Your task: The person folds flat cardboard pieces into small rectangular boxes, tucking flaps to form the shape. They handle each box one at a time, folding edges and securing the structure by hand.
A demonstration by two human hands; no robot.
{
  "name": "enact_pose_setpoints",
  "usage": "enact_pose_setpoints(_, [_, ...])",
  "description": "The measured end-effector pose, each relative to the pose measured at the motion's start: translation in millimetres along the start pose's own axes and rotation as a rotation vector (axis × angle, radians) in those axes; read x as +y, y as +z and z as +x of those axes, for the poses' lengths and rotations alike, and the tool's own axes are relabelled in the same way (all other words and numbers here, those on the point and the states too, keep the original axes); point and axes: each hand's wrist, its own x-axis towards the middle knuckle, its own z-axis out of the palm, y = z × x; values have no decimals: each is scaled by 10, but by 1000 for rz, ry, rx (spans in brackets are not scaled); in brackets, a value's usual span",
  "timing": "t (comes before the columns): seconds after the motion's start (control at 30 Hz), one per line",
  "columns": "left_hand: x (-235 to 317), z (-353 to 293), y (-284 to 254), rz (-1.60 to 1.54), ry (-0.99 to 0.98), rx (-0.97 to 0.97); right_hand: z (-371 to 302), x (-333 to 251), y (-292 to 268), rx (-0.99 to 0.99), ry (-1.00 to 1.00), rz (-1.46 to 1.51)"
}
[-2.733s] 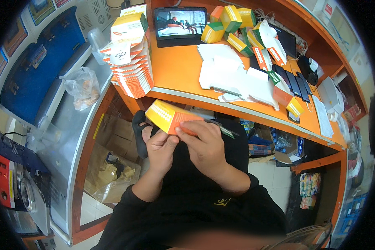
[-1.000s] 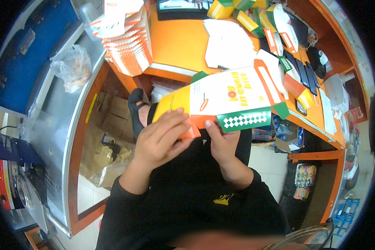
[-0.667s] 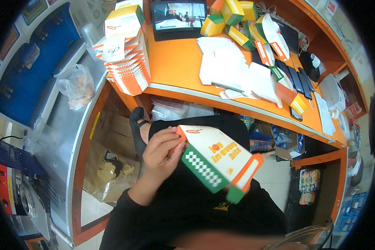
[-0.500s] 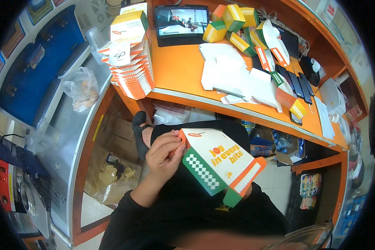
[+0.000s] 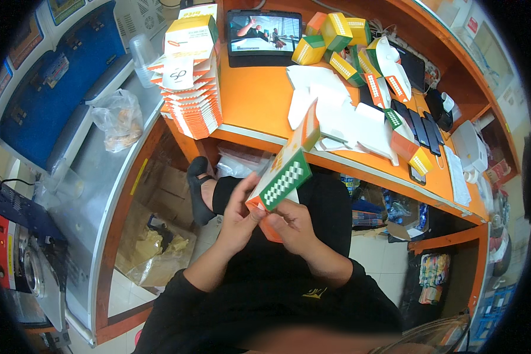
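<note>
Above my lap I hold a partly folded cardboard food box (image 5: 286, 180), white with a green checkered side and orange flaps. It is tilted, its far end rising toward the table edge. My left hand (image 5: 238, 219) grips the near left corner, thumb on the orange flap. My right hand (image 5: 293, 227) is closed on the near right part, beside an orange flap that hangs below. The fingers of both hands are partly hidden behind the cardboard.
On the orange table (image 5: 251, 88) stand a tall stack of nested cartons (image 5: 193, 106), a tablet (image 5: 264, 38), a heap of small yellow-green boxes (image 5: 338, 32), white flat cardboard pieces (image 5: 342, 121) and several phones (image 5: 418, 127). A plastic bag (image 5: 118, 121) lies on the metal counter at left.
The box has turned from its broad printed face to its green side, with its far end raised. My right hand, hidden behind it before, now shows at its near end.
</note>
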Motion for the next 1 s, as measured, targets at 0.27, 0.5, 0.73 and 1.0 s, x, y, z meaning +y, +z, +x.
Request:
enact_pose_setpoints(0.27, [-158, -161, -11, 98, 28, 134, 169, -303, -4, 150, -313, -684])
enact_pose_setpoints(0.5, [-111, -101, -118, 434, 2, 247, 250, -252, -273, 340, 166, -600])
enact_pose_setpoints(0.73, [80, 5, -238, 332, -552, -103, 206, -273, -404, 522, -147, -708])
enact_pose_setpoints(1.0, [-41, -13, -87, -88, -60, 246, 167, -333, -41, 69, -514, -762])
